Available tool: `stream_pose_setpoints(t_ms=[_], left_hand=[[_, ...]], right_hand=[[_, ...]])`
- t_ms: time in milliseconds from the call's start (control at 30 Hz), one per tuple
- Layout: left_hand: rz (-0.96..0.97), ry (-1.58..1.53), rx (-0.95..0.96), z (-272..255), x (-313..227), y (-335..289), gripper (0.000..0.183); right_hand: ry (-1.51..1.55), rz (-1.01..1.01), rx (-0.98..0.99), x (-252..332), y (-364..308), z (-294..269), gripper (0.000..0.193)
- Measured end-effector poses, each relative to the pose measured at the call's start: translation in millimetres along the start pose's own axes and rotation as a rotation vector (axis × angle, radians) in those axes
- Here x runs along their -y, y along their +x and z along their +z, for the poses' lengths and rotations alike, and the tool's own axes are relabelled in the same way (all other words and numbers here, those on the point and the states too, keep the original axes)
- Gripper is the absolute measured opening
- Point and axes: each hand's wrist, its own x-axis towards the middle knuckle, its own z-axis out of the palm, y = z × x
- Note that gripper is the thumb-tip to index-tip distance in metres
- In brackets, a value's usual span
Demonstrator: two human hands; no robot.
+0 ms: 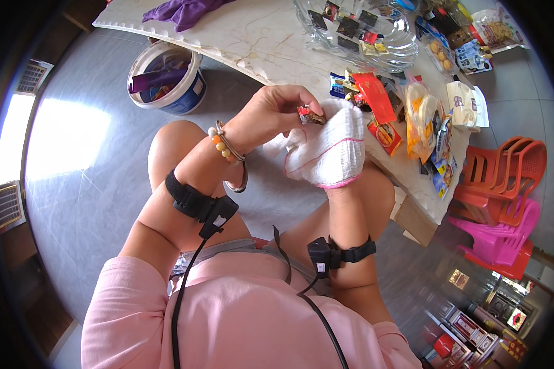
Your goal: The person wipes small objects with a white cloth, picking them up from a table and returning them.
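Bare, my left hand (269, 117) pinches a small wrapped candy (311, 115) with a red and dark brown wrapper between thumb and fingers. Close beside it, my right hand (329, 147) wears a white knitted glove (345, 154) with a pink hem and a pink line across it. The gloved fingers look curled in toward the candy. Whatever lies inside them is hidden by the fabric and by my left hand. Both hands are above my lap, just off the table's near edge.
A marble-patterned table (252, 43) carries a clear glass bowl (394, 43) of small packets, a red packet (374, 97), a snack bag (421, 123) and purple cloth (181, 12). A white bucket (188, 92) stands on the floor. Orange chairs (498, 178) and a pink chair (498, 237) are stacked right.
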Motion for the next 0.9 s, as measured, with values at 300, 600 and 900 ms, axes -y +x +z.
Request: stream_pose_setpoints(t_ms=[300,600,900], left_hand=[[0.024,-0.173,0.106,-3,-1,-2,0.037],[-0.160,-0.334,0.039,-2,0,-1,0.025],[-0.090,-0.237,0.002,-2,1,0,0.035]], right_hand=[[-0.058,-0.054,0.048,6,2,-14,0.018],[-0.164,0.103,-0.033,-9,-8,5,0.029],[0.516,0.221,0.113,-13,-13,8,0.028]])
